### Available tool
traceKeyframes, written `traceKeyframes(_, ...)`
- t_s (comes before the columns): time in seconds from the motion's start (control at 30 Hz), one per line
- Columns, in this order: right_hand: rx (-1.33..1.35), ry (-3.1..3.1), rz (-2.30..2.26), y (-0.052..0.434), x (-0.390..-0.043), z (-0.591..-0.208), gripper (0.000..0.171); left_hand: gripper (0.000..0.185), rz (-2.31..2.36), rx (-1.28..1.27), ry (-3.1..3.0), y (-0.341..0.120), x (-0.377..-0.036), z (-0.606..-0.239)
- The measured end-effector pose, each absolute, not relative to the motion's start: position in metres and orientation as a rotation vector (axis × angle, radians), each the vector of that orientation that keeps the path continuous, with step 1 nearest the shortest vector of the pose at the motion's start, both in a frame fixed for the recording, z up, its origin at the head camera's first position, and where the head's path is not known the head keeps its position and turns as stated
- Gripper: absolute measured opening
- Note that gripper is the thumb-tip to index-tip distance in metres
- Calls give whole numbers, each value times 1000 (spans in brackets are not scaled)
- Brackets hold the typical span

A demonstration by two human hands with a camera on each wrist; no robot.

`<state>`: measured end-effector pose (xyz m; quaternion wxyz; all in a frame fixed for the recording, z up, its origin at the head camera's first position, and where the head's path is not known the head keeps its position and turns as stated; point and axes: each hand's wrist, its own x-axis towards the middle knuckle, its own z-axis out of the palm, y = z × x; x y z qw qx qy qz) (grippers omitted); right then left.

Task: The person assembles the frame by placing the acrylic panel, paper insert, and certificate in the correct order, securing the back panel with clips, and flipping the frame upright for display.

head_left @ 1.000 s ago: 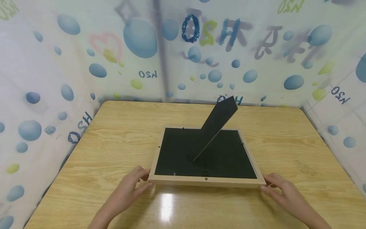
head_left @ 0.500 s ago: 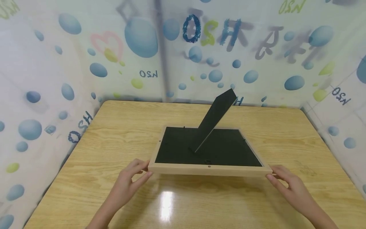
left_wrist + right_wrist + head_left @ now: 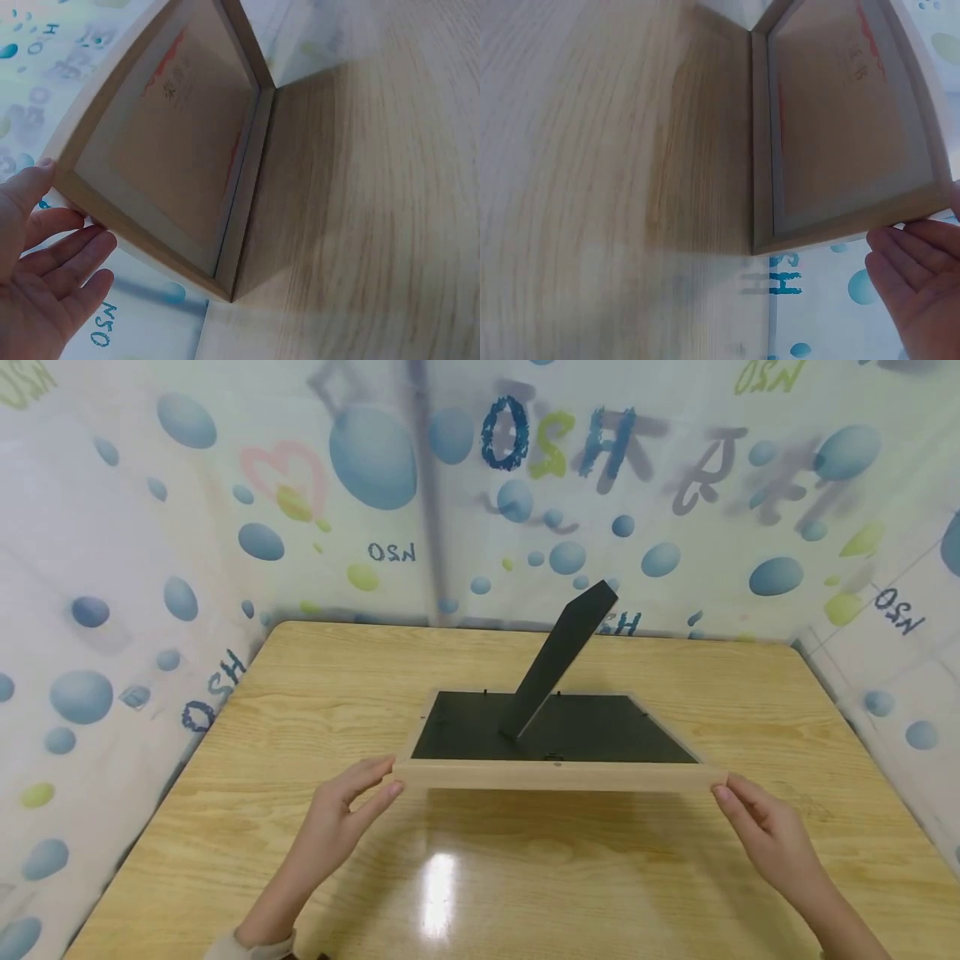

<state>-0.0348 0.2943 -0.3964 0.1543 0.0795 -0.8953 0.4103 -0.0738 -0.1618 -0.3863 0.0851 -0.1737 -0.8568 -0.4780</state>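
Note:
A picture frame (image 3: 555,775) with a light wooden border is tilted, its near edge raised and its far edge down on the table. Its black back (image 3: 465,731) faces up, and a black easel stand (image 3: 558,652) sticks out from it. My left hand (image 3: 341,810) pinches the near left corner between thumb and fingers; my right hand (image 3: 768,831) pinches the near right corner. Both wrist views look at the front, where a certificate (image 3: 184,135) with red trim and dark characters sits behind the border.
The wooden table (image 3: 525,885) carries the frame's shadow beneath the raised edge. Behind and at both sides hangs a white curtain (image 3: 465,510) printed with blue bubbles and letters.
The near edge of the picture frame has risen away from the table, with both hands lifting along with it. The easel stand has tipped farther back, and the black back looks narrower.

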Motion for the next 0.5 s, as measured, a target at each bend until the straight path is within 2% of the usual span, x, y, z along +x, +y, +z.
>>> traceKeyframes(0.27,207,-2429,1256,295,-47,-391,23,29,-1535,-541,-2411,-156,-84,-378)
traceKeyframes(0.5,190,-2342,1309,295,-57,-382,42,25,-1689,-530,-2271,-152,-93,-371)
